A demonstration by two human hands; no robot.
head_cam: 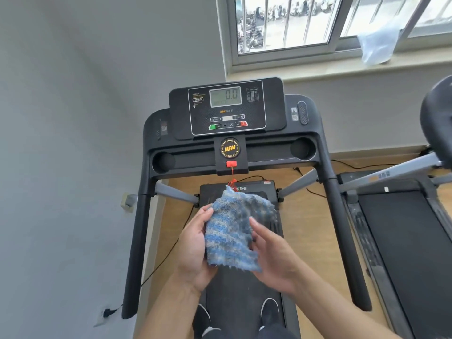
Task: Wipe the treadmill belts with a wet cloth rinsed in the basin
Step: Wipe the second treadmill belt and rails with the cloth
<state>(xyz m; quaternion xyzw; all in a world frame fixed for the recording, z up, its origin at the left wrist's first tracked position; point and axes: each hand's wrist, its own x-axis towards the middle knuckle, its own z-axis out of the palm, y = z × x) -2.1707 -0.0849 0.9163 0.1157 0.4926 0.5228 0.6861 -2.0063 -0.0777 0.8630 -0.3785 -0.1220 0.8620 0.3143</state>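
Below the console (227, 108) | left hand (193, 248) grips cloth (232, 231), right hand (274, 255) pinches its opposite edge | probably refolding a clean face for the belt (234, 294).

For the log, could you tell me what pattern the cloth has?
The terry cloth is blue-and-grey striped; head view.

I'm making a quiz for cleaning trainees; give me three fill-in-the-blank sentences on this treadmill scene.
1. The left hand and right hand hold a cloth striped white and ____.
2. The console display reads ____.
3. The safety key under the HSM badge is ____.
Missing words: blue; 0.0; red.
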